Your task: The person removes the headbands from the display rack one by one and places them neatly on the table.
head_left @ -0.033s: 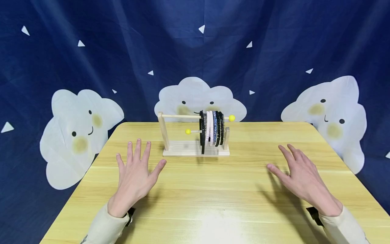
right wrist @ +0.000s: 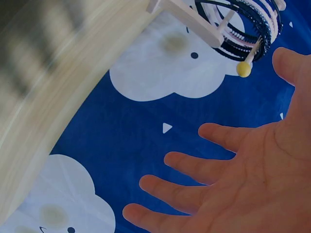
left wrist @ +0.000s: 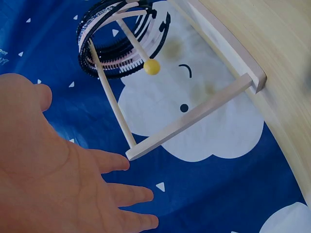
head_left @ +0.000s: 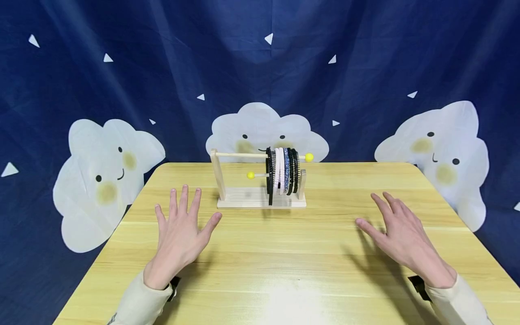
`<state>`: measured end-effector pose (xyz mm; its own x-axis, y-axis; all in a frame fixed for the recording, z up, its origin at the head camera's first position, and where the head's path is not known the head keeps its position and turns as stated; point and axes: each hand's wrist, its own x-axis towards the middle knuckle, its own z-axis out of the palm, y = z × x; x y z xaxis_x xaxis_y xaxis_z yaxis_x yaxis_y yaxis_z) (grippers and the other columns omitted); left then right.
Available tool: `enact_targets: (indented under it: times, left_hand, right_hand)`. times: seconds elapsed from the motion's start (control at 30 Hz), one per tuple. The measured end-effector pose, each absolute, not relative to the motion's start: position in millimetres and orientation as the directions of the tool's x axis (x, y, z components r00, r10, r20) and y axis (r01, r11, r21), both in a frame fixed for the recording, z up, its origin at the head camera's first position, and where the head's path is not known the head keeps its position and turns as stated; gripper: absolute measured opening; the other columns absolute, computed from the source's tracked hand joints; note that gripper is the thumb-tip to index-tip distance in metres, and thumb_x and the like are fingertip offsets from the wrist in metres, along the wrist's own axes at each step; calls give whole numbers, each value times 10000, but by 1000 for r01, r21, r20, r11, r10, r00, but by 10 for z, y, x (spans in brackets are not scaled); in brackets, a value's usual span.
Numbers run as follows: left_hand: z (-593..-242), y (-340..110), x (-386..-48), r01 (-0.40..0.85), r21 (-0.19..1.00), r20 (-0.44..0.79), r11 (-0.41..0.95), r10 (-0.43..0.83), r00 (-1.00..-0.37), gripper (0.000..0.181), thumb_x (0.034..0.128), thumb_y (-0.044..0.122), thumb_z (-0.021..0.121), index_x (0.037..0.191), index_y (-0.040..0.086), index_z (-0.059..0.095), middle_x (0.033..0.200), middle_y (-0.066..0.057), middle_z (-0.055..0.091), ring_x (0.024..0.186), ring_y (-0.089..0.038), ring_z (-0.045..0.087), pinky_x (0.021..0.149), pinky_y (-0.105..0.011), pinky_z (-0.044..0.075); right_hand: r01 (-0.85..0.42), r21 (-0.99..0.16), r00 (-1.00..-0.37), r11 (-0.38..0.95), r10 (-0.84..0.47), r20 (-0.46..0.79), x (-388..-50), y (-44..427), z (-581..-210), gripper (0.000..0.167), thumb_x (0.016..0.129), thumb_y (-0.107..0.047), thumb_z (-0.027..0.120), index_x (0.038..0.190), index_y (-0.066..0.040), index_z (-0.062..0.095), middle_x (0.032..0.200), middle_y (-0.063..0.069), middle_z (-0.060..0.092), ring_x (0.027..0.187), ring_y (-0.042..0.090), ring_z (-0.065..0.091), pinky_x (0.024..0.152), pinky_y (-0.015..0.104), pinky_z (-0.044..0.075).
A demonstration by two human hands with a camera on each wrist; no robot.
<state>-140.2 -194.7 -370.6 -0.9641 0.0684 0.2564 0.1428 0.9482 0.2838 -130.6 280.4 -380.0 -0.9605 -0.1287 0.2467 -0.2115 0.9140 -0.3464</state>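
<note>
Several headbands (head_left: 287,169), black, white or pale pink and glittery blue, hang side by side on a wooden stand (head_left: 243,197) at the table's back. Some have comb teeth along the inside. The stand has two uprights and two rods, each tipped with a yellow ball (head_left: 309,157). My left hand (head_left: 178,239) is held over the table, front left of the stand, fingers spread and palm down. To the front right hovers my right hand (head_left: 402,234), its fingers extended. Neither hand touches anything. Both wrist views show bare palms and the headbands (left wrist: 99,34) beyond.
The light wood table (head_left: 260,253) carries the stand near its far edge. Behind hangs a dark blue cloth (head_left: 260,67) printed with white clouds and small triangles. A bright glare spot lies on the tabletop near the front.
</note>
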Motion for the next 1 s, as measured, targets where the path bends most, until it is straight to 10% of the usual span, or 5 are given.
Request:
enact_targets:
  times: [0.57,1.0]
  left_hand:
    - [-3680,-1947,-1434,139,303,231,943,69,-970,914,995,726,362,1633,83,238,1684,-253,129,1561,-455,-29,1127,-775,-63]
    - [-3602,-1993,-1668,227,411,325,883,91,-941,792,1046,581,436,1586,13,317,1599,-258,343,1527,-496,147,1158,-718,152]
  right_hand:
    - [-240,-434,-947,869,-110,303,-1339,2770,-3724,807,990,-478,644,1584,-34,327,1551,330,365,1345,594,371,1018,725,312]
    - [-321,-493,-888,808,-76,455,-1386,2701,-3563,597,989,-337,695,1497,-93,498,1380,180,622,1105,369,663,875,465,514]
